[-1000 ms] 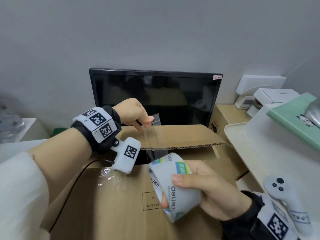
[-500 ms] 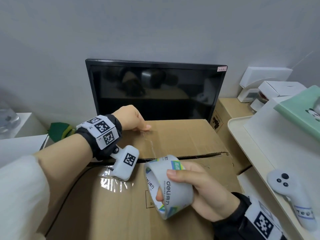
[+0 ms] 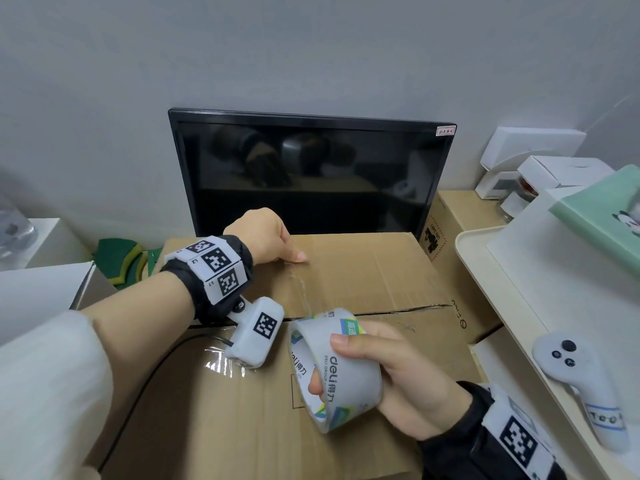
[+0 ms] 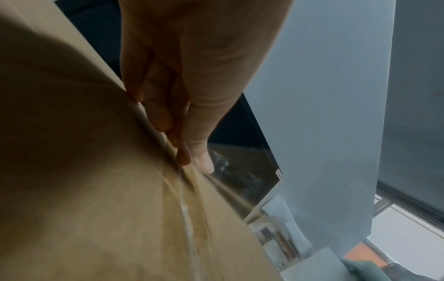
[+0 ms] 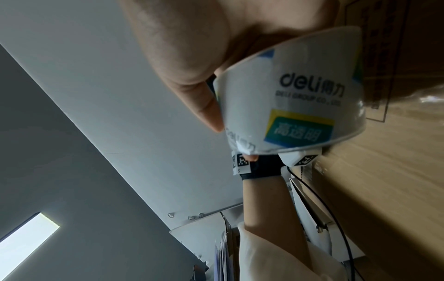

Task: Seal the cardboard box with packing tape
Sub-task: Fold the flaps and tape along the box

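Observation:
The cardboard box (image 3: 363, 271) fills the middle of the head view, both top flaps lying flat with a dark seam between them. My left hand (image 3: 298, 257) presses the end of a clear tape strip (image 3: 301, 285) onto the far flap, fingers stretched along the cardboard (image 4: 84, 190). In the left wrist view the fingertips (image 4: 183, 159) touch the strip (image 4: 190, 228). My right hand (image 3: 327, 363) grips the white packing tape roll (image 3: 349, 393) just above the near flap, thumb on the outside and a finger through the core. The right wrist view shows the roll (image 5: 300, 98) close up.
A black monitor (image 3: 311, 174) stands right behind the box. A cream tray (image 3: 485, 271) with a white controller (image 3: 581, 382) lies at the right, and white boxes (image 3: 540, 154) sit behind it. A green item (image 3: 117, 258) lies at the left. A black cable (image 3: 145, 386) crosses the near flap.
The far flap has dropped from raised to flat. My left hand came down with the tape end onto it. The roll stayed over the near flap.

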Demonstrator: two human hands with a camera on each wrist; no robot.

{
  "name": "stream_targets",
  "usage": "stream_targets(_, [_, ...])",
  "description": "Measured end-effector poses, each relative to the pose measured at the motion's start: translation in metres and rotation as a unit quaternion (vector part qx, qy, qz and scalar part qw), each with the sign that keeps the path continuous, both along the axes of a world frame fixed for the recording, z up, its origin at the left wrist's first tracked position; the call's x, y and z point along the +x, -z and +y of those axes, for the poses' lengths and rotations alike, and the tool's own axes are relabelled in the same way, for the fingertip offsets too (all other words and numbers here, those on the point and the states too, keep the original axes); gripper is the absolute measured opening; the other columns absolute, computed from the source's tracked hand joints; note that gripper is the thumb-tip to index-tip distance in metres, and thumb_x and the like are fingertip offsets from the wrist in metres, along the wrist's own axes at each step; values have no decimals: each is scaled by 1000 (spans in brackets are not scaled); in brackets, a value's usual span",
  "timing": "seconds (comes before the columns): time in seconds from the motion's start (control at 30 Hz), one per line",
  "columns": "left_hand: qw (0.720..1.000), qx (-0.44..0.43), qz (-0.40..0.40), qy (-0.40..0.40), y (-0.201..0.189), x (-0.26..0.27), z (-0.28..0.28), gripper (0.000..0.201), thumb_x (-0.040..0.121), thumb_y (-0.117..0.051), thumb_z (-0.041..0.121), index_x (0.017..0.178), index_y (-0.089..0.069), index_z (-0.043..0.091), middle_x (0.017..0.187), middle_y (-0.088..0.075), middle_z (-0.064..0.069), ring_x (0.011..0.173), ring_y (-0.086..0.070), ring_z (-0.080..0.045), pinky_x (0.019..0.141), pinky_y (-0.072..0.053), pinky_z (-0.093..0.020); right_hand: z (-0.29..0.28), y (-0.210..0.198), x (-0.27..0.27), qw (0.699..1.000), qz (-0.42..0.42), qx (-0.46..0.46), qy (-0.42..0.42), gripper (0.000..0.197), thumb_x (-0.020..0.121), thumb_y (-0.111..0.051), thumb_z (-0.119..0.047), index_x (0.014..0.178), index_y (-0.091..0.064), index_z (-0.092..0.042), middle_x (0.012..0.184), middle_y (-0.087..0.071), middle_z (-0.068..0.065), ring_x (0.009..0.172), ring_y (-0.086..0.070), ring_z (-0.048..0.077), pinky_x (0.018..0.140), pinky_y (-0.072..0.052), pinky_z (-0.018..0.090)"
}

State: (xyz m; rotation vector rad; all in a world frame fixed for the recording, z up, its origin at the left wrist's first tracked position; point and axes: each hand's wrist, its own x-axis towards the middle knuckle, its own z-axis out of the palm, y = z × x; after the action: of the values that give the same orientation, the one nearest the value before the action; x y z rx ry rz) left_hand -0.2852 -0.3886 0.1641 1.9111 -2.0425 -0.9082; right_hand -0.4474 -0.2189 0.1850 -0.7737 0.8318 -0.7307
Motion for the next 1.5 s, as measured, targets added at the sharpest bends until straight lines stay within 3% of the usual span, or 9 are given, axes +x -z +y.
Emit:
stream_targets(0.2, [1000, -2, 2, 0, 4, 4, -2, 23, 57, -85, 41, 60, -72, 23, 77, -72, 9, 83, -64, -10, 81, -54, -36, 1, -1, 2, 1000, -1, 4, 9, 28, 74, -56, -18, 94, -66, -1, 66, -67, 15, 58, -64, 20, 60, -53, 27])
stream_targets(0.4, [1000, -16, 6, 19, 7, 3, -1, 22, 65, -80, 42, 65, -69, 23, 78, -69, 10, 82, -62, -9, 77, -53, -31, 2, -3, 3, 1000, 11, 4, 12, 29, 73, -56, -18, 95, -64, 0, 66, -67, 15, 58, -64, 20, 59, -53, 27])
stream_targets(0.6, [997, 5, 67, 42, 9, 7, -2, 20, 70, -78, 37, 66, -67, 20, 78, -72, 2, 75, -65, -13, 79, -54, -32, 4, -6, 1, 1000, 9, 14, 13, 31, 72, -57, -17, 94, -62, 3, 64, -66, 16, 56, -64, 21, 58, -53, 27])
stream_targets(0.8, [980, 24, 199, 15, 6, 7, -5, 22, 76, -75, 21, 60, -61, 15, 61, -65, 2, 65, -61, -14, 76, -52, -29, 4, -10, -1, 1000, 2, 6, 18, 28, 73, -56, -16, 93, -64, 3, 64, -66, 16, 56, -64, 21, 59, -53, 27])
stream_targets(0.93, [986, 20, 161, 28, 9, 4, -6, 20, 75, -75, 28, 65, -64, 16, 60, -66, 8, 66, -62, -11, 79, -53, -30, 4, -10, 0, 1000, 18, 3, 17, 30, 73, -56, -18, 94, -64, 2, 66, -67, 16, 58, -64, 21, 61, -53, 29])
stream_targets(1.1, [997, 7, 65, 28, 10, 1, -5, 27, 73, -74, 41, 78, -69, 15, 80, -72, -2, 77, -67, -15, 77, -54, -30, 4, -8, 2, 999, 25, 10, 20, 32, 72, -56, -18, 95, -64, 2, 65, -66, 16, 57, -64, 21, 58, -53, 27])
stream_targets(1.17, [999, -3, 21, 33, 9, -1, -4, 26, 73, -73, 45, 76, -68, 19, 81, -71, 1, 78, -65, -13, 72, -52, -28, 3, -7, 4, 999, 29, 12, 22, 35, 72, -57, -19, 98, -63, 3, 66, -66, 16, 58, -64, 21, 58, -52, 27])
stream_targets(1.27, [998, -13, -39, 46, 9, -3, -3, 27, 72, -72, 49, 70, -66, 23, 86, -70, 8, 83, -64, -12, 75, -52, -30, 1, -6, 5, 999, 32, 14, 20, 37, 73, -57, -19, 101, -62, 4, 67, -66, 16, 58, -65, 21, 59, -52, 27])
stream_targets(1.5, [996, -17, -65, 57, 9, -2, -2, 26, 74, -71, 48, 69, -63, 24, 83, -67, 6, 84, -63, -14, 73, -51, -30, 0, -6, 5, 999, 29, 19, 19, 35, 72, -56, -18, 98, -62, 4, 66, -66, 17, 57, -64, 21, 59, -53, 27])
